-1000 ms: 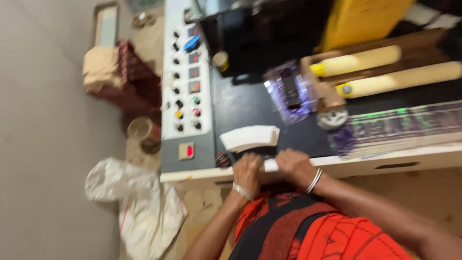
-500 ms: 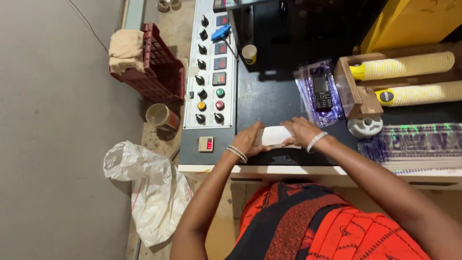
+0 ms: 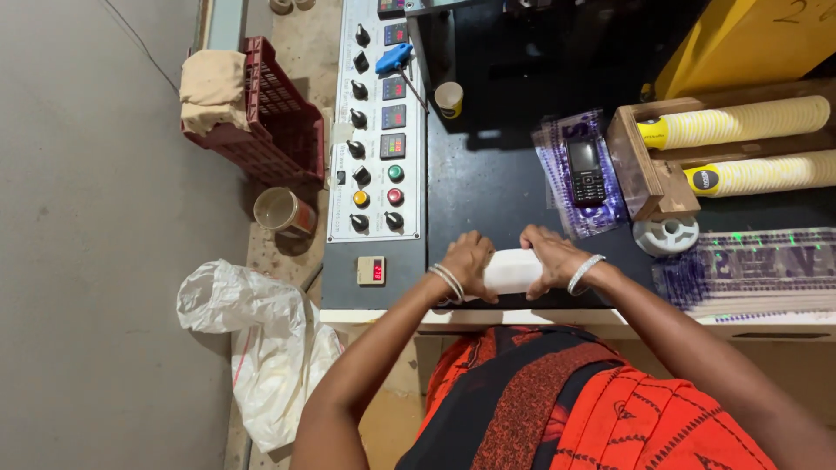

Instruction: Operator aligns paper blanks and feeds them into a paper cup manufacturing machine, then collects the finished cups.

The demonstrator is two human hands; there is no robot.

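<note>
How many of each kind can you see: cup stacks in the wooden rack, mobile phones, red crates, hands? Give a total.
Cup stacks: 2
Mobile phone: 1
Red crate: 1
Hands: 2, the left hand and right hand, both gripping a white bundle
Total: 6

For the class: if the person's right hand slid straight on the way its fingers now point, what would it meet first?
The right hand points leftward along the white stack it grips, so it would probably meet the left hand at the stack's other end first.
</note>
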